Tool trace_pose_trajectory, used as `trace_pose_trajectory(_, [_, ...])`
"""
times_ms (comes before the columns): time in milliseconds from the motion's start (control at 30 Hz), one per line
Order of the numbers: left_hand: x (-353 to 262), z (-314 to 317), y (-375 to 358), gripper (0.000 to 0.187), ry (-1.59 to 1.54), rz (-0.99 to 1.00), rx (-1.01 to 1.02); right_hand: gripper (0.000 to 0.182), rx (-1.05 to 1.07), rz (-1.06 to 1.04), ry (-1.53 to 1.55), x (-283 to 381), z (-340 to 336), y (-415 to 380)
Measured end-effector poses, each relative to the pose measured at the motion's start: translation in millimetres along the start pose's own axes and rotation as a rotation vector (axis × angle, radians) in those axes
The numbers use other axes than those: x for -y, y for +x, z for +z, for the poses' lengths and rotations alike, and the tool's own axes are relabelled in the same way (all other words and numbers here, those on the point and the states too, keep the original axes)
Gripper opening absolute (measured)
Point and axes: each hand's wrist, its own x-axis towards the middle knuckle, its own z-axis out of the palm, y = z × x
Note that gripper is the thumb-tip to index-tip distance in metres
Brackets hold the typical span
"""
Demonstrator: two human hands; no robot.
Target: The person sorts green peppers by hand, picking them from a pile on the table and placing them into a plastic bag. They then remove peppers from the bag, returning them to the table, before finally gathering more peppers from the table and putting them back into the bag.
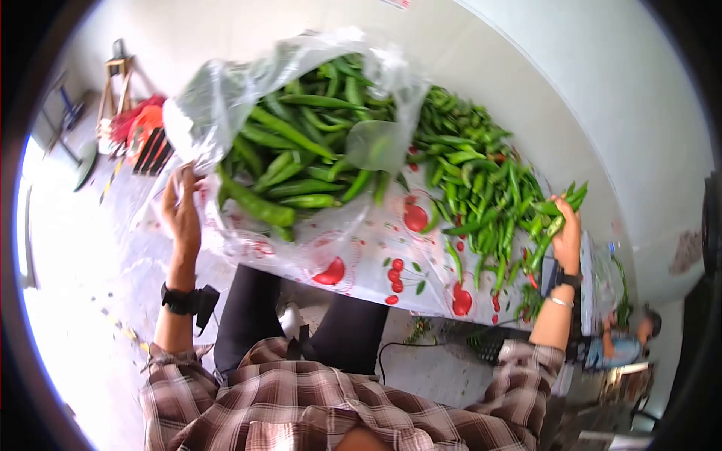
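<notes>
A large clear plastic bag (197, 113) stands wide at the mouth on the table, full of long green peppers (301, 143). At its left side my left hand (183, 214) is closed on the edge of the bag. On the far right my right hand (569, 237) holds a few green chili peppers (575, 197), their tips poking out past the fingers. Beside and below that hand spreads a loose pile of smaller green chilies (489, 195), reaching back to the bag's right side.
The table has a white cloth (368, 263) printed with red fruit. A wall (587, 98) runs behind it. Red and orange bags (147, 124) and a wooden stand (113, 83) are at the left. Another person (620, 346) sits at the far right, near a cable (406, 344).
</notes>
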Motion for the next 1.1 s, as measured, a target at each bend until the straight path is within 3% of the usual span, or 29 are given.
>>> trace_pose_trajectory(67, [-18, -7, 6, 0.022, -0.014, 0.063, 0.047, 0.024, 0.098, -0.063, -0.107, 9, 37, -4])
trace_pose_trajectory(200, [-78, -8, 19, 0.024, -0.068, -0.075, -0.041, 0.039, 0.334, -0.098, -0.139, 24, 123, -20])
trace_pose_trajectory(267, [-87, -12, 36, 0.025, -0.180, 0.079, 0.052, 0.047, 0.462, -0.173, -0.224, 25, 163, -21])
trace_pose_trajectory(333, [-103, -10, 47, 0.027, -0.266, 0.102, 0.056, 0.050, 0.605, -0.236, -0.294, 30, 211, -34])
trace_pose_trajectory(467, [-123, -4, 67, 0.027, -0.343, 0.178, 0.119, 0.051, 0.866, -0.464, -0.690, 34, 300, -51])
trace_pose_trajectory(533, [-134, 2, 72, 0.027, -0.322, 0.194, 0.111, 0.053, 0.856, -0.832, -0.811, 19, 340, -46])
trace_pose_trajectory(600, [-134, 3, 78, 0.028, -0.314, 0.225, 0.132, 0.054, 1.022, -0.794, -0.881, 16, 382, -33])
trace_pose_trajectory(700, [-133, 3, 80, 0.029, -0.331, 0.206, 0.123, 0.057, 1.017, -1.058, -0.927, -21, 425, 16])
trace_pose_trajectory(933, [-123, -7, 81, 0.027, -0.360, 0.183, 0.132, 0.060, 0.887, -0.809, -0.905, -25, 400, 26])
trace_pose_trajectory(967, [-122, -6, 81, 0.026, -0.371, 0.158, 0.117, 0.047, 0.831, -0.845, -0.896, -24, 394, 24])
trace_pose_trajectory(1100, [-117, -2, 80, 0.026, -0.398, 0.164, 0.133, 0.031, 0.774, -0.714, -0.859, -24, 377, 22])
